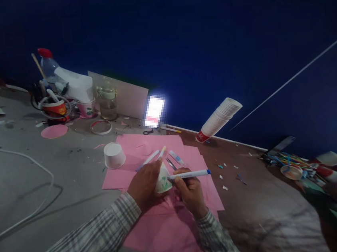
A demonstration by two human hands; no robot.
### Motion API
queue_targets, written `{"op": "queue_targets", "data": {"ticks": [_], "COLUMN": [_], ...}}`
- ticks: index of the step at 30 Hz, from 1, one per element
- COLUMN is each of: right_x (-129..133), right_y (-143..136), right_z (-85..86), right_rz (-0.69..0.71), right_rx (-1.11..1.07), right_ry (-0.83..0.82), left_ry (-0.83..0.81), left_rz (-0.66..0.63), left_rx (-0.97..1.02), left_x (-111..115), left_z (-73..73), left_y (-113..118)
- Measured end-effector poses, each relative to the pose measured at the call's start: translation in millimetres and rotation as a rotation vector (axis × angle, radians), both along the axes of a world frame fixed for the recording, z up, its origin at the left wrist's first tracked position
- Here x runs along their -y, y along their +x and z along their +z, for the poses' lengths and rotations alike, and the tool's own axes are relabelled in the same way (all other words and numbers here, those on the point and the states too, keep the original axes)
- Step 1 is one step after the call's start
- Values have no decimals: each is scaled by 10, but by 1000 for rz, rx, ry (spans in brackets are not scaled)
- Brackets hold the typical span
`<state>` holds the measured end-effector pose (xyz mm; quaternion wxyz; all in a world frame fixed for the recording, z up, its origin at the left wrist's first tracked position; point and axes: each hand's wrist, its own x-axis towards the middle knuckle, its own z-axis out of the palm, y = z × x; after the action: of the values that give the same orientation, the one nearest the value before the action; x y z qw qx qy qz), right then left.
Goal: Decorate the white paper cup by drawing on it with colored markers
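"Where the left hand (146, 182) sits, near the lower middle of the frame, what do its fingers have?"

"A white paper cup with a green plant-like drawing on its side (163, 179) — tilted, and gripped from the left. The fingers are curled on the cup, though I cannot tell how far they wrap behind it."

"And the right hand (190, 192)?"

"Just right of it, fingers pinched round a slim white marker with a blue end (193, 174). Its left end reaches the drawing; whether the tip touches, I cannot tell."

"What lies beneath?"

"Overlapping sheets of pink paper (164, 234), spread over the grey and brown tabletop (82, 191). Above the right hand, on the pink, is a white tube with blue print (176, 157)."

"Other cups?"

"A plain white paper cup (114, 155) stands left of centre, by the sheets' left edge. A tall stack of nested white paper cups (222, 118) is right of centre — near the dark blue backdrop (207, 37)."
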<state>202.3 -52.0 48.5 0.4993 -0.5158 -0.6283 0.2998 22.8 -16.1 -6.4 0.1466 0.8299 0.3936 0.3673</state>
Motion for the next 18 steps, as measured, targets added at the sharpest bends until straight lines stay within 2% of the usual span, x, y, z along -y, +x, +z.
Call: {"op": "queue_targets", "data": {"ticks": [5, 14, 18], "right_x": [-16, -19, -19], "right_y": [-41, -56, -49], "right_z": [43, 32, 9], "right_rz": [24, 37, 60], "right_rx": [-15, -16, -29], "right_ry": [12, 50, 15], "left_ry": [86, 109, 110], "left_rz": [-9, -25, -17], "left_rx": [3, -52, -38], "left_x": [-2, -12, -3], "left_z": [-34, -30, -25], "left_y": [-9, -27, -15]}}
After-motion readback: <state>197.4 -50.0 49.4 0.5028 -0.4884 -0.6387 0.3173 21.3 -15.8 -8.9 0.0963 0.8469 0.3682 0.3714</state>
